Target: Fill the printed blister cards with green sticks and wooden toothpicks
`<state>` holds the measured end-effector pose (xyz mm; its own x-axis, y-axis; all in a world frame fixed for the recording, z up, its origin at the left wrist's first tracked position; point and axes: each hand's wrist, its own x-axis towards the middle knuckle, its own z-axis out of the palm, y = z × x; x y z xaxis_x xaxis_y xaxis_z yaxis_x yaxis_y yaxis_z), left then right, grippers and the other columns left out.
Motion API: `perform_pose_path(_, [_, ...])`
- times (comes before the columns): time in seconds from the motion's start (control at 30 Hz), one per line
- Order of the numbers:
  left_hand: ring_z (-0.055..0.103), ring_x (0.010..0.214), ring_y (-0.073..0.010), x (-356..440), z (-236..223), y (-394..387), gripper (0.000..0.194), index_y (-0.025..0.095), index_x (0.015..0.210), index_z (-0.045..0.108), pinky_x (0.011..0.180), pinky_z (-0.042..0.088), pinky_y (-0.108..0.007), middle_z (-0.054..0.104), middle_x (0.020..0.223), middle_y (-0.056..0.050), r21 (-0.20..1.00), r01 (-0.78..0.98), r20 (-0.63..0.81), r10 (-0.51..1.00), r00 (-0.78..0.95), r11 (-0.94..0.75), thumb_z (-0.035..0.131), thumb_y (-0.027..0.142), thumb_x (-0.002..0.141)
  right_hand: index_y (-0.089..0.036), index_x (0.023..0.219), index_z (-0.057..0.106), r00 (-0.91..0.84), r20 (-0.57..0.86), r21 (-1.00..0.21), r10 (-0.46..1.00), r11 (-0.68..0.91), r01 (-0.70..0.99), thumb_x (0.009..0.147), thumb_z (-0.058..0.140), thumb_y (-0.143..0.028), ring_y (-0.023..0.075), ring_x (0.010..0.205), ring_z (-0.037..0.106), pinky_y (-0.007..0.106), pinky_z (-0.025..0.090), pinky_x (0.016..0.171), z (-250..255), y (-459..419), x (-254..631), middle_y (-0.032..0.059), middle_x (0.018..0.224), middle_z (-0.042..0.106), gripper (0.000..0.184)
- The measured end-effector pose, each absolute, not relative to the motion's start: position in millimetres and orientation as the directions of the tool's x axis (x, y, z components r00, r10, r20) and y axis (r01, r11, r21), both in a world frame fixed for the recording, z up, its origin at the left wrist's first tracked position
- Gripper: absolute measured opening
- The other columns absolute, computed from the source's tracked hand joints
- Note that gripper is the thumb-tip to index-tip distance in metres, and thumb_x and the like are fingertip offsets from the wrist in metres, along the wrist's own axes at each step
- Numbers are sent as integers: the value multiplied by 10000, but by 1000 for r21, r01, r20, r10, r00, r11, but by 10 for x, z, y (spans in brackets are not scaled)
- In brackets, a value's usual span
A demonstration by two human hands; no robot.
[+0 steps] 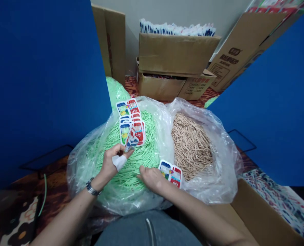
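Note:
My left hand (113, 160), with a white wrap on the thumb, pinches a small printed packet (132, 139) with clear, red and blue parts over the green sticks. Thin pale-green sticks (144, 155) fill a clear plastic bag (163, 131). My right hand (152, 178) is closed, its curled fingertips down at the green sticks; what they grip, if anything, is hidden. A row of overlapping red-and-blue printed packets (130, 118) lies on the sticks just beyond my left hand. Beside my right wrist lies another red-and-blue packet pair (171, 172).
To the right, a second clear bag (223, 171) holds thin brown sticks (191, 145). Behind stand stacked cardboard boxes (177, 54), the top one full of packets. Blue panels (44, 75) flank both sides. An opened carton (259, 212) sits at lower right.

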<state>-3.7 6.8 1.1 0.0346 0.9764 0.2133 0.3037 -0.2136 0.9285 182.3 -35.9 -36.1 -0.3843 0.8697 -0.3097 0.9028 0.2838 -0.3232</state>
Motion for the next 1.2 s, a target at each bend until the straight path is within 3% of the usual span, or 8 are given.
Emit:
perform_pose_path(0.13, [364, 528, -78, -34, -33, 70, 234, 162, 654, 534, 492, 298, -202, 434, 584, 53, 930, 305, 198, 979, 52, -204, 697, 297, 752, -155, 994, 537, -392, -381, -222, 838, 329, 918, 900, 392, -154, 258, 784, 666, 372, 492, 683, -458, -394, 1712, 136, 932, 679, 173])
perform_pose_path(0.2, [365, 527, -77, -38, -47, 74, 245, 162, 645, 526, 494, 300, -202, 436, 584, 53, 928, 306, 206, 977, 52, -212, 700, 300, 749, -153, 981, 525, -402, -333, -293, 853, 311, 904, 889, 395, -150, 263, 824, 658, 383, 490, 707, -381, -338, 1762, 142, 967, 660, 160])
perform_pose_path(0.27, [371, 525, -78, -43, -50, 76, 259, 163, 637, 518, 495, 305, -203, 440, 585, 51, 928, 303, 215, 975, 48, -219, 700, 310, 750, -165, 958, 501, -404, -251, -483, 880, 248, 840, 911, 395, -210, 240, 852, 646, 375, 485, 747, -281, -267, 1863, 122, 964, 646, 124])
perform_pose_path(0.4, [375, 524, -80, -39, -29, 62, 270, 165, 641, 519, 493, 308, -205, 439, 585, 49, 926, 307, 211, 976, 58, -218, 691, 337, 758, -212, 905, 454, -398, -161, -937, 903, -13, 349, 957, 353, -389, 147, 701, 613, 306, 495, 684, -149, -150, 2050, 5, 778, 594, 210])
perform_pose_path(0.5, [364, 518, -78, -17, -7, 38, 276, 166, 631, 510, 487, 304, -203, 432, 582, 50, 920, 320, 214, 974, 72, -226, 685, 335, 762, -223, 995, 470, -291, -126, -989, 949, -143, -38, 916, 440, -473, 109, 570, 523, 273, 477, 586, -29, -82, 2073, -50, 688, 472, 264])
perform_pose_path(0.63, [387, 518, -82, 29, -4, 0, 262, 164, 629, 521, 492, 317, -203, 453, 583, 44, 901, 340, 244, 962, 118, -270, 677, 324, 767, -236, 992, 476, -115, 36, -938, 993, -6, -345, 894, 509, -450, 107, 612, 523, 278, 470, 615, 349, 1, 1994, -47, 721, 456, 238])
perform_pose_path(0.83, [418, 530, -94, 140, 9, -77, 265, 164, 632, 528, 503, 338, -209, 473, 594, 31, 870, 357, 304, 940, 153, -340, 655, 337, 788, -264, 971, 433, 53, 419, -867, 906, 417, -272, 950, 409, -401, 141, 723, 562, 343, 462, 777, 798, 57, 1765, -44, 689, 451, 140])
perform_pose_path(1.2, [411, 543, -93, 200, -2, -105, 196, 174, 675, 519, 516, 340, -204, 450, 608, 45, 824, 365, 390, 900, 193, -435, 658, 254, 788, -262, 930, 409, 36, 496, -868, 868, 497, -8, 970, 337, -388, 142, 680, 509, 367, 428, 853, 659, 41, 1578, -36, 689, 486, 150])
